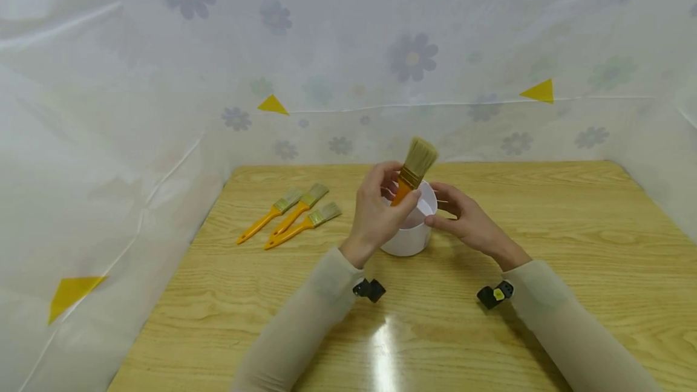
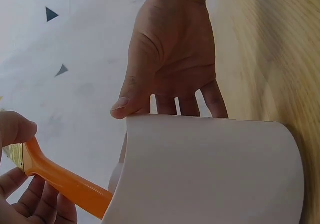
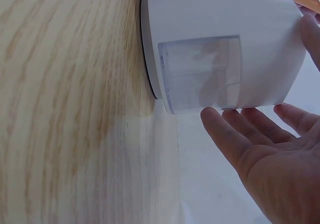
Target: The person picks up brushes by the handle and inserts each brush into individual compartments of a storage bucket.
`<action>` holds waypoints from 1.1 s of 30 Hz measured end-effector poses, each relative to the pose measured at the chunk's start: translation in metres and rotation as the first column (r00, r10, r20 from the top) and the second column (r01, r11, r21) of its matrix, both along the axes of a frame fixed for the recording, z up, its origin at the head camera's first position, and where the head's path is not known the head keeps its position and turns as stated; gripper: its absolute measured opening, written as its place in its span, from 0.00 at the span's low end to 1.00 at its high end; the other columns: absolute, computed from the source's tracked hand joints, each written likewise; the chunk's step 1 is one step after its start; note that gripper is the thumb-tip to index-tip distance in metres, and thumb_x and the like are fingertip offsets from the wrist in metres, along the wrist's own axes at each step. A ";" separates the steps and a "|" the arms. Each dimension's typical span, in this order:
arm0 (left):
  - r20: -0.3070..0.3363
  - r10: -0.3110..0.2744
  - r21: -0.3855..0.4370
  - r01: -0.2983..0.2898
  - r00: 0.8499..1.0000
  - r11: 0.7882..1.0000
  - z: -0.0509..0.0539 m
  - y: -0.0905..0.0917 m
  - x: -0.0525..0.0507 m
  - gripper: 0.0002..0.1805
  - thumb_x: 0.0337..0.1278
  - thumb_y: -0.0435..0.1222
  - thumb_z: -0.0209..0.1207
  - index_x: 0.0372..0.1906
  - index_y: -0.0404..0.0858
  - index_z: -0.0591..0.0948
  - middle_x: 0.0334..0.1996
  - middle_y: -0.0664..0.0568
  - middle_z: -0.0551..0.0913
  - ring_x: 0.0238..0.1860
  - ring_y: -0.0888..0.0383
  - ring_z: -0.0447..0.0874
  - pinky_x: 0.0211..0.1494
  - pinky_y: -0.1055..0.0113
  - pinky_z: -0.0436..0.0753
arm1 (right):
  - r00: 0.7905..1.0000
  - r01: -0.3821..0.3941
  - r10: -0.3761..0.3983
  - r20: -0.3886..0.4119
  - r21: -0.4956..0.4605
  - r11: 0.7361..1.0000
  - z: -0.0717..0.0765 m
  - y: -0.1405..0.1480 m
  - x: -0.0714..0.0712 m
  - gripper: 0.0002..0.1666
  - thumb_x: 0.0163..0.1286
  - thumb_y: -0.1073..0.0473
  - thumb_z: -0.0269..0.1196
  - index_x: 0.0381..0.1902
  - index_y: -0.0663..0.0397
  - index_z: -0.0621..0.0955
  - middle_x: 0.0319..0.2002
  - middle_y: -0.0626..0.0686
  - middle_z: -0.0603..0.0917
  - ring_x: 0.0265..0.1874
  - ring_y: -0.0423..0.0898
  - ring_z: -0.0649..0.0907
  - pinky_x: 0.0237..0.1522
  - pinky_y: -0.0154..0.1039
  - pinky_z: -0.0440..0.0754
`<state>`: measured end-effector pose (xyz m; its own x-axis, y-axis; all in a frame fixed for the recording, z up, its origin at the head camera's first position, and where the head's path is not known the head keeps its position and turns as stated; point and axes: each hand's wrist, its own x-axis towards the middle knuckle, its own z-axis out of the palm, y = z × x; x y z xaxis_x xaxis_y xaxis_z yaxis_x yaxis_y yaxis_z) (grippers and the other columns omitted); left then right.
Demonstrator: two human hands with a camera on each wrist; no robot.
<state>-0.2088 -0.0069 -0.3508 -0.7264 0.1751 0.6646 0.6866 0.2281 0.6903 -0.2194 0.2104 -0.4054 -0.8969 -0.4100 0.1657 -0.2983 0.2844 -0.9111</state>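
A white round container (image 1: 405, 241) with a slanted rim stands on the table; the right wrist view shows a clear window (image 3: 202, 73) in its wall. My left hand (image 1: 376, 213) pinches a brush with an orange handle (image 1: 402, 192) near its metal band, bristles (image 1: 420, 155) up. In the left wrist view the lower end of the orange handle (image 2: 75, 186) passes behind the container's rim (image 2: 122, 159). On the right side, my right hand (image 1: 471, 222) touches the container's wall with thumb and fingers spread, as the right wrist view (image 3: 285, 169) also shows.
Several brushes with yellow-orange handles lie left of the container: one at the left (image 1: 261, 224), one behind (image 1: 296, 213) and one in front (image 1: 296, 231). The wooden table (image 1: 572, 228) meets a flowered plastic sheet (image 1: 348, 47) at its back and sides.
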 end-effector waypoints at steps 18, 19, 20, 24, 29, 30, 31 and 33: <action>-0.003 -0.006 -0.047 0.006 1.000 0.999 -0.013 -0.003 0.002 0.23 0.52 0.34 0.67 0.53 0.36 0.74 0.36 0.48 0.76 0.34 0.56 0.74 0.36 0.63 0.80 | 1.000 -0.006 0.006 -0.005 0.020 1.000 -0.001 0.001 0.001 0.42 0.67 0.56 0.63 0.74 0.47 0.57 0.66 0.59 0.66 0.65 0.59 0.67 0.56 0.58 0.72; 0.000 -0.005 -0.051 0.005 1.000 0.999 -0.014 -0.003 0.002 0.23 0.52 0.35 0.67 0.53 0.36 0.74 0.37 0.48 0.76 0.34 0.56 0.74 0.36 0.63 0.80 | 1.000 -0.006 0.006 -0.005 0.020 1.000 -0.001 0.001 0.001 0.42 0.67 0.56 0.63 0.74 0.46 0.57 0.66 0.59 0.66 0.65 0.59 0.67 0.56 0.58 0.72; 0.003 -0.004 -0.056 0.004 1.000 0.998 -0.015 -0.003 0.002 0.23 0.52 0.35 0.67 0.53 0.36 0.74 0.37 0.48 0.75 0.34 0.57 0.74 0.36 0.63 0.80 | 1.000 -0.003 0.004 -0.006 0.021 1.000 -0.001 0.001 0.000 0.41 0.67 0.56 0.63 0.74 0.46 0.58 0.66 0.60 0.66 0.65 0.59 0.67 0.56 0.58 0.72; 0.006 0.003 -0.069 -0.003 1.000 0.998 -0.018 -0.002 0.002 0.23 0.52 0.35 0.67 0.53 0.37 0.74 0.36 0.49 0.75 0.33 0.57 0.74 0.36 0.63 0.80 | 1.000 0.002 -0.002 -0.010 0.020 1.000 -0.002 0.001 0.000 0.41 0.67 0.57 0.63 0.73 0.44 0.58 0.66 0.60 0.66 0.65 0.59 0.67 0.57 0.58 0.72; -0.015 0.007 -0.079 -0.009 1.000 0.997 -0.023 -0.003 0.001 0.23 0.51 0.34 0.67 0.53 0.37 0.74 0.36 0.48 0.75 0.33 0.56 0.73 0.36 0.64 0.80 | 1.000 0.000 0.000 -0.007 0.017 1.000 -0.001 0.000 0.001 0.41 0.67 0.57 0.63 0.74 0.45 0.58 0.67 0.61 0.65 0.65 0.59 0.67 0.57 0.57 0.73; -0.022 0.009 -0.083 -0.011 1.000 0.996 -0.023 -0.003 0.000 0.23 0.51 0.34 0.67 0.53 0.37 0.74 0.36 0.48 0.75 0.33 0.56 0.73 0.36 0.64 0.80 | 1.000 -0.001 0.002 -0.004 0.015 1.000 -0.001 0.000 0.001 0.41 0.68 0.57 0.63 0.74 0.44 0.57 0.67 0.61 0.64 0.66 0.59 0.67 0.56 0.57 0.73; -0.028 0.011 -0.088 -0.013 1.000 0.996 -0.024 -0.003 0.000 0.23 0.51 0.34 0.67 0.53 0.37 0.74 0.36 0.48 0.75 0.33 0.55 0.74 0.36 0.64 0.80 | 1.000 0.000 0.000 -0.001 0.012 1.000 -0.001 0.000 0.001 0.41 0.67 0.56 0.63 0.74 0.44 0.57 0.67 0.61 0.64 0.66 0.59 0.67 0.56 0.56 0.73; -0.036 0.018 -0.099 -0.021 0.999 0.995 -0.025 -0.003 0.001 0.23 0.51 0.35 0.67 0.53 0.37 0.74 0.37 0.48 0.75 0.33 0.55 0.74 0.36 0.65 0.80 | 1.000 -0.003 0.003 0.003 0.008 1.000 -0.001 0.000 0.001 0.41 0.67 0.56 0.63 0.74 0.43 0.57 0.67 0.61 0.64 0.66 0.59 0.66 0.56 0.56 0.74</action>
<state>-0.2082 -0.0096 -0.3756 -0.7067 0.2273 0.6700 0.7048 0.3078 0.6391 -0.2186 0.2104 -0.4062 -0.8962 -0.4140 0.1598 -0.2966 0.2909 -0.9096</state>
